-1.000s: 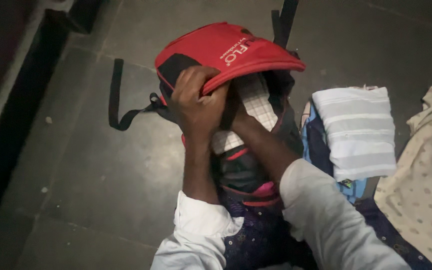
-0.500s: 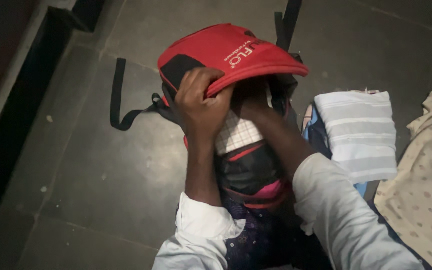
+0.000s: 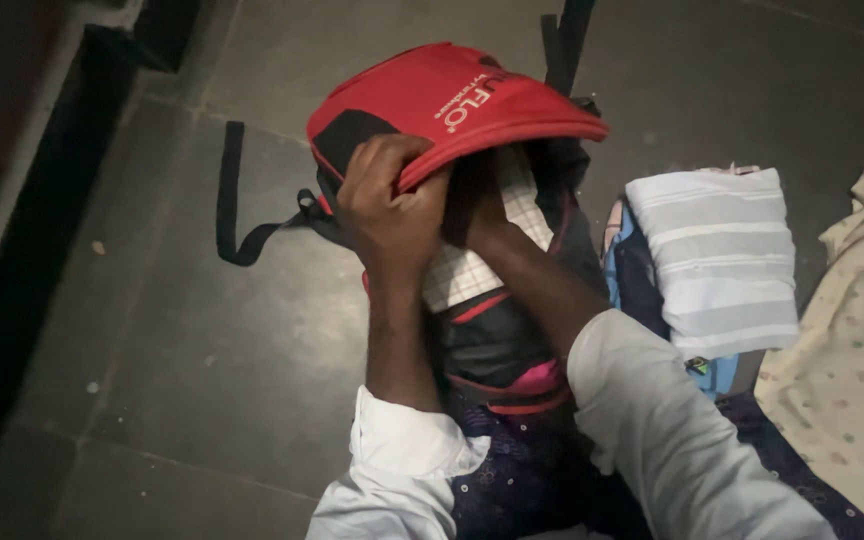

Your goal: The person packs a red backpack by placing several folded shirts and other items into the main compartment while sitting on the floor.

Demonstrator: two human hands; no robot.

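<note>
Two hands | left hand (image 3: 387, 205) fingers grip red bag flap (image 3: 452, 100) | right hand (image 3: 472, 205) inside bag, fingers hidden

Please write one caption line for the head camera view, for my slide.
Left hand lifts red backpack flap; right hand reaches inside onto white checked cloth.
</note>
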